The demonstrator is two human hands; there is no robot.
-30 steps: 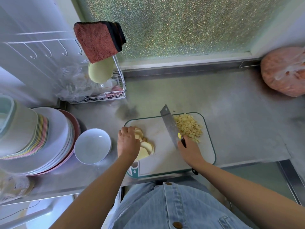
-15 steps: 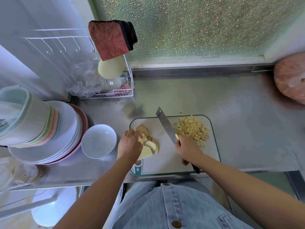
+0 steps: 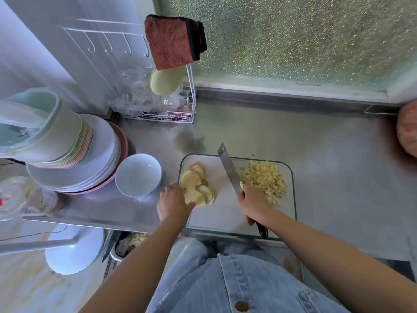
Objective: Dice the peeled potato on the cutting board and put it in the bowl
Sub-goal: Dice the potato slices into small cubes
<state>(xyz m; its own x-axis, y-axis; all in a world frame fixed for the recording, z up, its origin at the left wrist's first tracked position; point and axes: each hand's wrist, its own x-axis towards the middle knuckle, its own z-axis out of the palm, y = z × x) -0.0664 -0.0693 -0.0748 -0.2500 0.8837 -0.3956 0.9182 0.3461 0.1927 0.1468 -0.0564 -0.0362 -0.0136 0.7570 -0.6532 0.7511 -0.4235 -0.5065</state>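
A white cutting board [image 3: 225,213] with a green rim lies on the steel counter. Several pale potato slices [image 3: 197,186] lie fanned out on its left part. A heap of diced potato [image 3: 265,179] sits on its right part. My right hand [image 3: 253,204] grips the handle of a cleaver [image 3: 229,168], whose blade points away across the board between slices and dice. My left hand [image 3: 172,203] rests at the board's left edge, its fingers touching the nearest slices. An empty white bowl [image 3: 138,175] stands left of the board.
A tall stack of plates and bowls [image 3: 67,154] stands at the left. A wire rack [image 3: 167,109] with a red cloth [image 3: 171,41] is at the back. A pink bag [image 3: 407,134] lies far right. A white stool [image 3: 72,251] is below the counter.
My left hand has slid back off the slices toward the board's left edge, uncovering them. The cleaver stays between slices and dice. My view has shifted left.
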